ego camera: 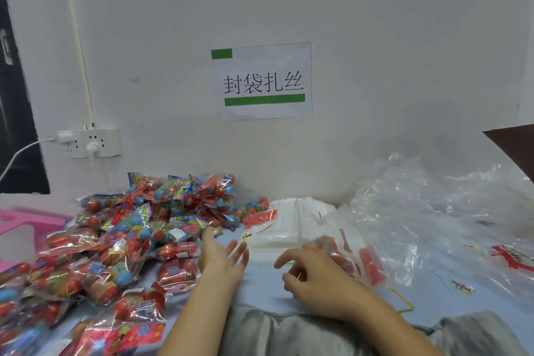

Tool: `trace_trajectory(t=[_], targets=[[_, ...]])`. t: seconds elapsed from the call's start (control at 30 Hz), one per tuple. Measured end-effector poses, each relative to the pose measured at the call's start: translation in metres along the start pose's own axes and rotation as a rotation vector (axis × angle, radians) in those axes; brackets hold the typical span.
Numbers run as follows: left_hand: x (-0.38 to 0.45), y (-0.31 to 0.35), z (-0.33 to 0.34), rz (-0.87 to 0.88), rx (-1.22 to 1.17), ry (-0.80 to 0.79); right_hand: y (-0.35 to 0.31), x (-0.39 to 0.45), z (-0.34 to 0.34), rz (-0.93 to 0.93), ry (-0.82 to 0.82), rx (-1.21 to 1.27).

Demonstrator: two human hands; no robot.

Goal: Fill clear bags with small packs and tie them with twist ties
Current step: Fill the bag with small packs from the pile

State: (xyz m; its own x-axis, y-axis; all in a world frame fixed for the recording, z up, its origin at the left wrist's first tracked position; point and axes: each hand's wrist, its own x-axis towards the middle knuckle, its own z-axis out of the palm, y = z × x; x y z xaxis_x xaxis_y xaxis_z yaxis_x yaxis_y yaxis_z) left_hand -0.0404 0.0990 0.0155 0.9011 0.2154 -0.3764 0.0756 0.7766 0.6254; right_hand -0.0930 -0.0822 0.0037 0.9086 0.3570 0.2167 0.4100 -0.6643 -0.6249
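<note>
A big heap of small red and blue packs point(121, 240) covers the left of the blue table. My left hand point(222, 257) hovers at the heap's right edge with straight, spread fingers and holds nothing. My right hand point(315, 272) is just to its right, fingers loosely curled, nothing visible in them. A clear bag with red packs inside point(358, 260), blurred, lies against the far side of that hand. A yellow-green twist tie point(403, 300) lies on the table to the right of my right wrist. A flat stack of clear bags point(291, 222) sits behind both hands.
Crumpled clear plastic point(433, 211) is heaped at the right against the wall. A pink object point(29, 220) stands at the left edge. A wall socket with a plugged cable point(89, 142) is at the back left. Brown cardboard point(514, 150) juts in at the right.
</note>
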Motion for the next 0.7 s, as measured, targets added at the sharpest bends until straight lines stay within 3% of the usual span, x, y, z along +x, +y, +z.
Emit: trace_trajectory(t=[0.23, 0.4, 0.7], targets=[[0.008, 0.017, -0.014, 0.017, -0.292, 0.051, 0.002, -0.001, -0.001, 0.015, -0.039, 0.02], [0.009, 0.016, -0.012, 0.092, -0.222, 0.137, 0.003, 0.0, 0.0, 0.028, -0.045, 0.02], [0.012, 0.024, -0.018, 0.079, -0.193, 0.101, 0.004, -0.001, -0.003, 0.047, -0.075, 0.038]])
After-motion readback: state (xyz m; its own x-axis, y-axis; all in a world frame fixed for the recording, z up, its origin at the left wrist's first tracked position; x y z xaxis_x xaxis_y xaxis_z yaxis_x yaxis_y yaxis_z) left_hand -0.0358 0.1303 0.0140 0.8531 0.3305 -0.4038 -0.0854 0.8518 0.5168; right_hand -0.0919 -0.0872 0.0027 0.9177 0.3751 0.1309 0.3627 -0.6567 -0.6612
